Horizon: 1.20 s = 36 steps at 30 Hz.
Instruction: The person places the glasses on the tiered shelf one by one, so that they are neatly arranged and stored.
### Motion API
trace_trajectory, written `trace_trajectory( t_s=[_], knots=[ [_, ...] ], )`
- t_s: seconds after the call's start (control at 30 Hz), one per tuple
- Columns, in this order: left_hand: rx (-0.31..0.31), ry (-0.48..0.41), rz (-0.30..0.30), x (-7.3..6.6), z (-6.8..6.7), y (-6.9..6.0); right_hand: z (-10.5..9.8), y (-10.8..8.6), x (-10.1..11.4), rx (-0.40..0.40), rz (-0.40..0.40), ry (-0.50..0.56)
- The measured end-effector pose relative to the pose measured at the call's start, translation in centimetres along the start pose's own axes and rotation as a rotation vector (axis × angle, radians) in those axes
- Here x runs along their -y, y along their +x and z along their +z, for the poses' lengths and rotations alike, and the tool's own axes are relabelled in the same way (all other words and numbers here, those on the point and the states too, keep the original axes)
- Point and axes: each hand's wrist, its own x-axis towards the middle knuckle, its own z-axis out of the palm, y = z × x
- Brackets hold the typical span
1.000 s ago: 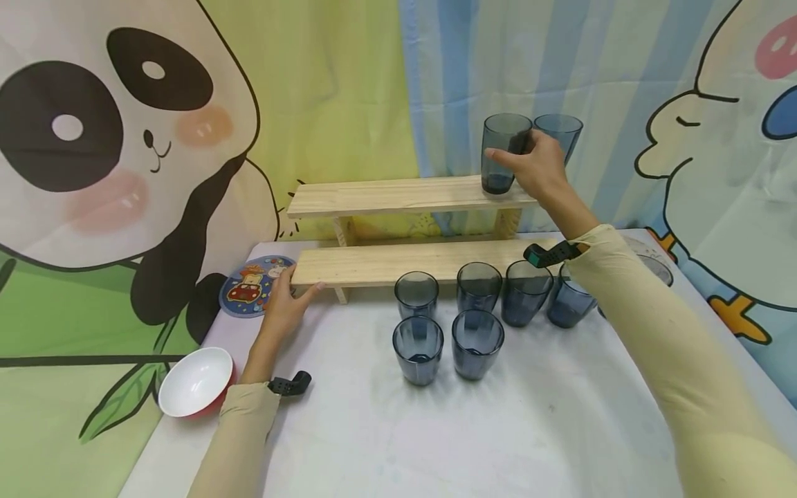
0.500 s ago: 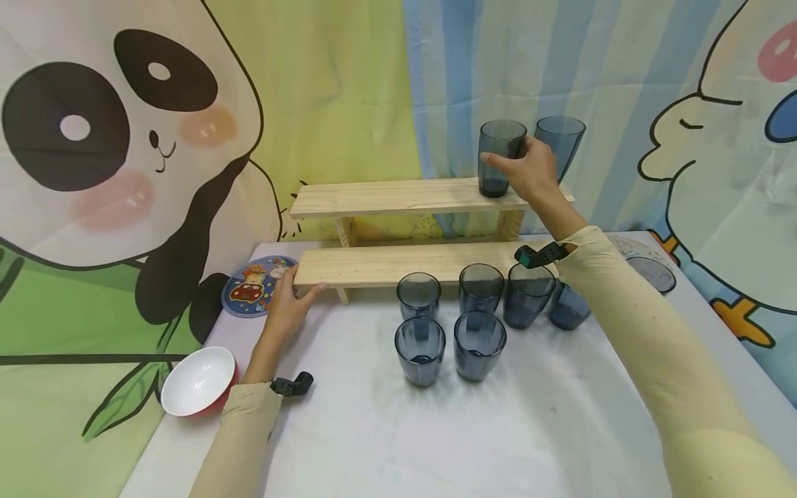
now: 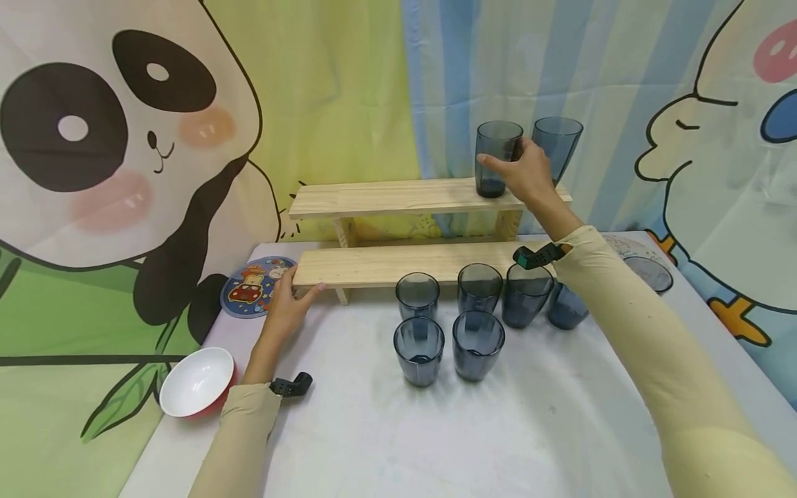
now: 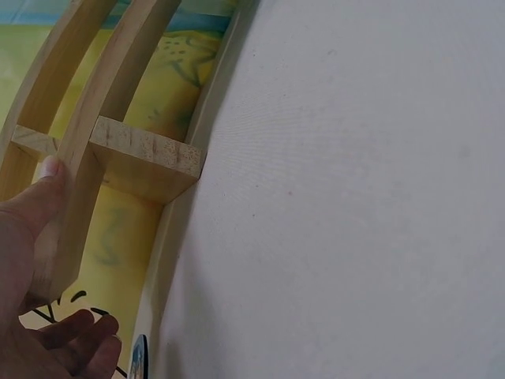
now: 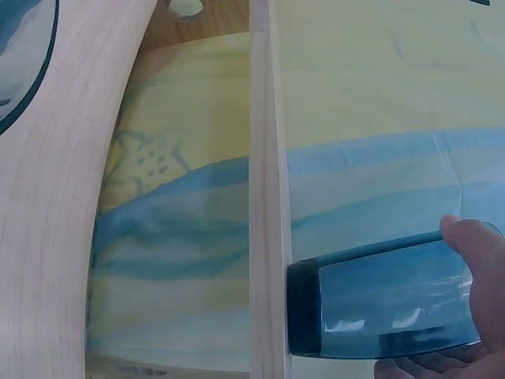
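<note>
On the upper board of a two-tier wooden shelf [image 3: 373,199] stands a blue glass [image 3: 492,162]. My right hand [image 3: 528,169] grips it from the right side, thumb in front; in the right wrist view the glass [image 5: 387,300] has its base against the board. A second blue glass [image 3: 560,142] stands just right of that hand, partly hidden by it. At the left end of the lower board [image 3: 398,265], my left hand [image 3: 288,304] holds the board's edge. The left wrist view has the thumb on the front face and the other fingers curled near the board's end [image 4: 59,260].
Several blue glasses [image 3: 476,346] stand on the white table [image 3: 373,443] before the shelf. A white-and-red bowl [image 3: 196,382] and a round cartoon mat [image 3: 245,290] lie left. Another round item [image 3: 650,272] is at the right, partly behind the right arm.
The right hand and its glass have shifted slightly left along the upper board, away from the second glass. The left hand stays on the lower board.
</note>
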Motion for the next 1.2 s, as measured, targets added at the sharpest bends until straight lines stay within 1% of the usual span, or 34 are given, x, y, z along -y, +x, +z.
trace_trajectory(
  t_s=[0.13,0.27,0.4,0.5,0.6,0.73,0.87,1.0,1.1,1.2],
  knots=[
    [-0.009,-0.006,0.017,0.0,0.1,0.0,-0.2,-0.3,-0.1,0.009,-0.010,0.020],
    [-0.010,-0.003,0.014,0.1,0.2,-0.1,-0.3,-1.0,-0.6,0.033,-0.011,0.046],
    [-0.010,-0.001,0.011,0.3,0.3,-0.1,-0.8,-2.5,-1.0,0.060,-0.017,0.040],
    [-0.007,-0.001,0.014,0.3,0.3,-0.1,-1.4,-4.1,-1.2,0.075,-0.049,0.040],
    [-0.009,-0.004,0.021,0.3,0.3,-0.1,-2.2,-6.3,-1.5,0.091,-0.096,0.063],
    [-0.022,-0.004,0.026,0.3,0.3,0.0,-2.8,-9.9,-2.4,0.125,-0.147,0.085],
    [-0.007,-0.011,0.021,0.2,0.4,0.0,-2.9,-13.9,-3.7,0.168,-0.159,0.112],
    [-0.003,-0.024,0.018,0.1,0.5,0.1,-2.2,-17.8,-5.3,0.178,-0.180,0.124],
    [-0.023,-0.032,0.025,0.2,0.4,0.2,-0.9,-20.2,-6.6,0.180,-0.218,0.145],
    [-0.020,-0.038,0.033,0.2,0.3,0.2,0.3,-22.3,-8.0,0.211,-0.235,0.169]
  ],
)
